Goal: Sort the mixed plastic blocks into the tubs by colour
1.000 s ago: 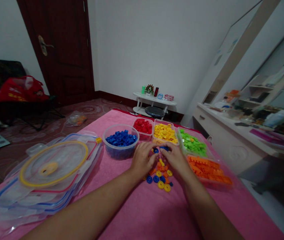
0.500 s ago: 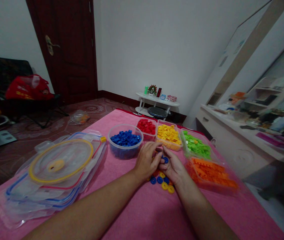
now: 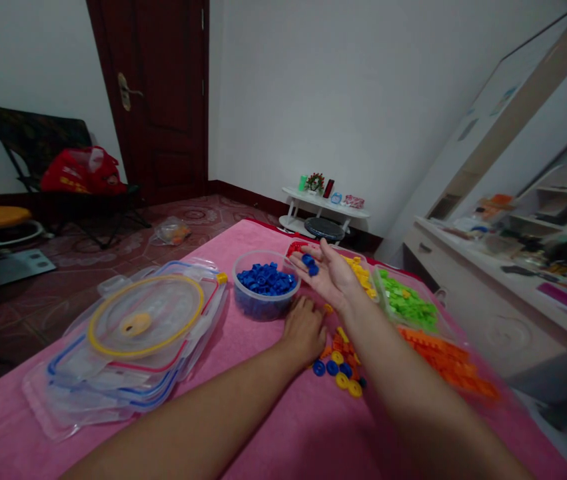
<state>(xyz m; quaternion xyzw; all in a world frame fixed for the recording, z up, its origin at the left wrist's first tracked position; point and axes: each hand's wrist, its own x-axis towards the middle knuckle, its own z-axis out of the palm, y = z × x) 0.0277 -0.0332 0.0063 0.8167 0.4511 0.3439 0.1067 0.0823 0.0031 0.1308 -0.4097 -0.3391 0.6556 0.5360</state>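
Note:
My right hand is raised palm up beside the round tub of blue pieces, with a few blue pieces lying on its flat fingers. My left hand rests on the pink cloth, fingers curled down at the edge of a small pile of mixed blue, yellow and orange pieces; what its fingers hold is hidden.
Tubs of red, yellow, green and orange pieces line the cloth's right side. A stack of clear lids lies at the left. A dresser stands at the right, a chair with a red bag beyond.
My right hand has lifted off the pile and turned palm up with blue pieces, moving toward the blue tub. My left hand has stayed by the pile. The view has shifted left.

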